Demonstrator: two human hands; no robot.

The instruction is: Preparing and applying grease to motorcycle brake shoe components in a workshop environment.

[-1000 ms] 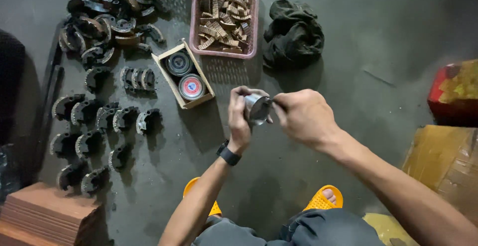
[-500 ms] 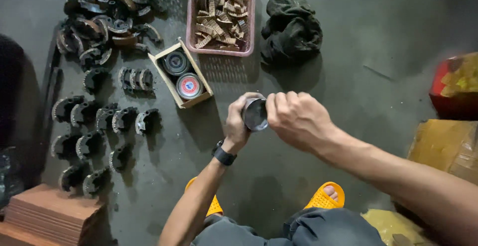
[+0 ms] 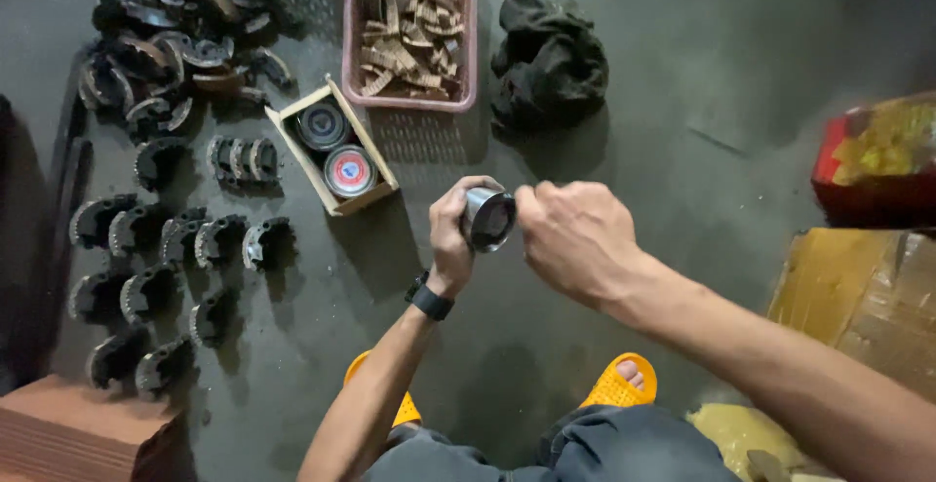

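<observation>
My left hand (image 3: 456, 238) is wrapped around a small metal can (image 3: 487, 219), fingers curled tight about its side, holding it up over the dark floor (image 3: 682, 82) in front of me. My right hand (image 3: 577, 238) is closed at the can's rim, fingertips pinched together right against its edge; I cannot tell whether they hold anything small between them. The can sits between both hands, its open or shiny end tilted toward the right hand. A black watch (image 3: 430, 301) sits on my left wrist.

Just left of the hands, a small cardboard box (image 3: 331, 148) holds two round tins side by side. Above it stands a pink basket (image 3: 409, 100) full of brown curved strips. A black rag (image 3: 549, 58) lies crumpled beside the basket. Dark curved metal parts (image 3: 175, 258) are laid out in rows at the left, with a looser heap (image 3: 175, 38) above them. My yellow sandals (image 3: 616, 385) show at the bottom. A red bag (image 3: 877, 165) and cardboard (image 3: 868, 297) lie at the right.
</observation>
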